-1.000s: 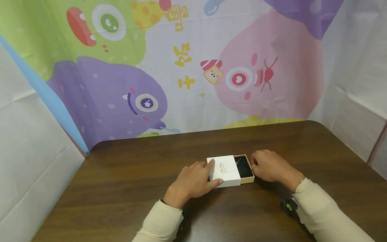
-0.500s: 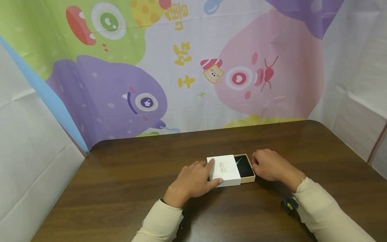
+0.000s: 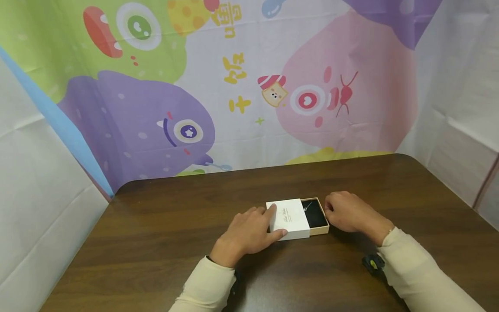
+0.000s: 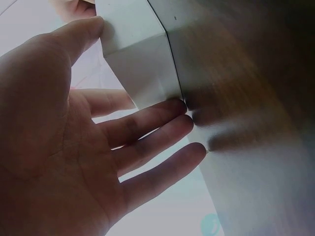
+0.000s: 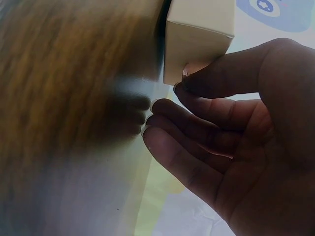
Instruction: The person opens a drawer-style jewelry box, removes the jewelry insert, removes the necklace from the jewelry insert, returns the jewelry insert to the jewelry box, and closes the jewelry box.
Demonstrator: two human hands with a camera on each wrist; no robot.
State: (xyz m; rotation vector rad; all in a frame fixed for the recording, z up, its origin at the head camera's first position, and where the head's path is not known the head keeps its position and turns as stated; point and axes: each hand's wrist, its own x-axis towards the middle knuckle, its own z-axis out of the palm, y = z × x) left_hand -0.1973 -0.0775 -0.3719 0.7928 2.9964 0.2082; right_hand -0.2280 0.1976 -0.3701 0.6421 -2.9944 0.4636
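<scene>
A white box sleeve (image 3: 292, 221) with printed lettering lies on the table, its cream-edged drawer (image 3: 319, 231) partly out to the right. Inside the drawer, a thin silvery chain with a small pendant (image 3: 306, 208) rests on a black insert (image 3: 315, 215). My left hand (image 3: 247, 232) holds the sleeve at its left end, thumb along the near side and index finger toward the far corner; the left wrist view shows its other fingertips at the table. At the drawer's outer end (image 5: 194, 49), the thumb and index finger of my right hand (image 5: 221, 113) pinch; the exact contact is partly hidden.
Around the box is a brown wooden table (image 3: 175, 208). A cloth with cartoon figures (image 3: 249, 130) hangs behind its far edge, and pale sheets stand at the left (image 3: 35, 173) and right (image 3: 464, 95). A dark device (image 3: 373, 264) is at my right wrist.
Compared with a second ago, my right hand and the drawer have shifted very slightly right, and more of the chain shows. My left hand stays in place on the sleeve.
</scene>
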